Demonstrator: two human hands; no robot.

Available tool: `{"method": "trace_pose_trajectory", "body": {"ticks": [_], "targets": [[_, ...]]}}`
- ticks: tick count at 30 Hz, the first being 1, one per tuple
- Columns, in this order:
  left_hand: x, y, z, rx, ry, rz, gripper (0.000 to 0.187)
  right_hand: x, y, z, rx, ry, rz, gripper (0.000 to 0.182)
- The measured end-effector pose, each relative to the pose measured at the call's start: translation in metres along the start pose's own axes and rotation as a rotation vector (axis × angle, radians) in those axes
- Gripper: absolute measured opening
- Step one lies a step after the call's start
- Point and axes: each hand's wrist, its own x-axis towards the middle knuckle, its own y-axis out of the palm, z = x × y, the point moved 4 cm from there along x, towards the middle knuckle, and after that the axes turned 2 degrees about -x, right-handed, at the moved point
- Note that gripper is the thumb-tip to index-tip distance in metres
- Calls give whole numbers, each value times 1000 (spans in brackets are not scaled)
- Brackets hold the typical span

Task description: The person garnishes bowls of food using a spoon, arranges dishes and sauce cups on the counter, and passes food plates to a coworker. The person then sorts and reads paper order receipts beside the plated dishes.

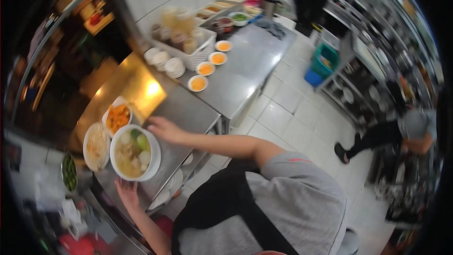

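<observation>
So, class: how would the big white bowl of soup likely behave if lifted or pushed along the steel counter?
The bowl of soup looks full, so probably heavy and prone to slosh. It looks ceramic, likely stiff and breakable. On the smooth steel counter it would probably slide rather than tip; both hands, left and right, flank it.

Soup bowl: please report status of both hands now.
Left hand under soup bowl rim. Right hand open at far rim. Plates close beside; nothing blocking.

You stand beside a long stainless-steel counter (245, 71); right of it, pale tiled floor (302, 113) and metal shelving racks (377, 61).
</observation>
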Motion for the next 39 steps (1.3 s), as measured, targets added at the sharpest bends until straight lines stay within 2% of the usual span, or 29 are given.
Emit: {"method": "trace_pose_trajectory", "body": {"ticks": [2,3,5,6,7,8,9,10,11,12,13,14,15,16,17,18,19,20,22,26,27,29,31,33,36,38,39], "targets": [[-28,-14,1,0,74,-50,58,-17,-48,8,47,-127,48,47],[-43,-18,2,43,123,-81,58,-21,-76,13,237,52,110,44],[-76,-13,1,117,186,-187,55,-12,-148,-5,118,41,12,38],[-88,-14,6,101,208,-228,55,-6,-189,-6,194,-70,-174,38],[-104,-18,11,111,208,-272,54,10,-243,-38,-5,-90,-240,38],[-123,-22,16,115,219,-332,54,19,-301,-45,-328,-74,-348,39],[-136,-25,26,72,246,-384,52,28,-347,-50,-238,-157,-471,38],[-150,-24,37,17,271,-430,49,48,-409,-86,-417,-117,-551,38],[-163,-15,47,-30,293,-462,44,53,-441,-74,-669,-131,-588,38],[-173,-3,53,-63,284,-482,42,72,-506,-123,-712,-58,-690,33],[-181,10,62,-85,282,-538,42,91,-553,-143,-1038,126,-596,35],[-186,14,72,-101,286,-556,41,97,-595,-171,-1191,80,-565,36],[-194,33,72,-108,282,-598,38,100,-618,-181,-1283,134,-634,38],[-202,42,71,-153,334,-667,38,105,-647,-194,-1391,359,-555,40],[-207,52,70,-107,324,-654,36,100,-669,-204,-1549,163,-632,42],[-208,63,69,-59,306,-628,35,107,-684,-210,-1629,343,-504,47],[-212,70,65,-90,344,-662,35,103,-687,-205,-1595,545,-554,48],[-218,77,61,-30,339,-663,34,116,-718,-249,-1618,468,-584,51],[-232,90,59,23,353,-677,33,151,-700,-241,-1564,411,-530,47],[-248,97,66,84,350,-735,33,104,-667,-230,-1406,442,-353,36],[-249,96,73,66,333,-749,32,101,-669,-234,-1400,448,-365,36],[-249,88,94,19,300,-750,32,100,-661,-238,-1344,57,-379,26],[-242,79,121,-25,277,-704,32,92,-640,-233,-1297,23,-399,27],[-236,63,153,-3,171,-654,34,79,-606,-212,-1178,4,-426,28],[-231,5,231,205,-46,-551,34,58,-561,-193,-1249,37,-462,25],[-238,-56,305,312,-215,-679,33,44,-537,-180,-1306,14,-478,20],[-250,-85,345,334,-232,-796,29,40,-536,-181,-1338,15,-439,18]]}}
